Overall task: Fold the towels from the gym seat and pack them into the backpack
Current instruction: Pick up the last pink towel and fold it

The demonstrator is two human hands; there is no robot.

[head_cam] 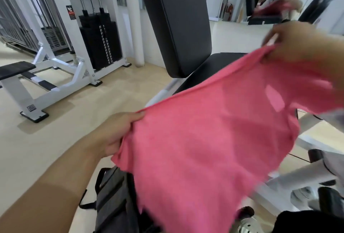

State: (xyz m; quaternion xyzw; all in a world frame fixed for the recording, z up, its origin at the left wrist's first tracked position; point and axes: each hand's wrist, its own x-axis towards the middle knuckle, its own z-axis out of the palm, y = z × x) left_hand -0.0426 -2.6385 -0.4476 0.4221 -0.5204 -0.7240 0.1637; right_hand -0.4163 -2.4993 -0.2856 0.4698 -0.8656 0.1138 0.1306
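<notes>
A pink towel hangs spread out in the air between my two hands. My left hand grips its near left corner, and my right hand pinches the far upper corner, up and to the right. Below the towel a grey backpack with black straps stands on the floor, partly hidden by the cloth. Behind the towel is the black gym seat with its upright black back pad. The towel hides most of the seat's surface.
A white weight machine with a black weight stack stands at the left on the beige floor. White frame bars of the seat's machine run at the lower right. A mirror at the back right shows a blurred reflection.
</notes>
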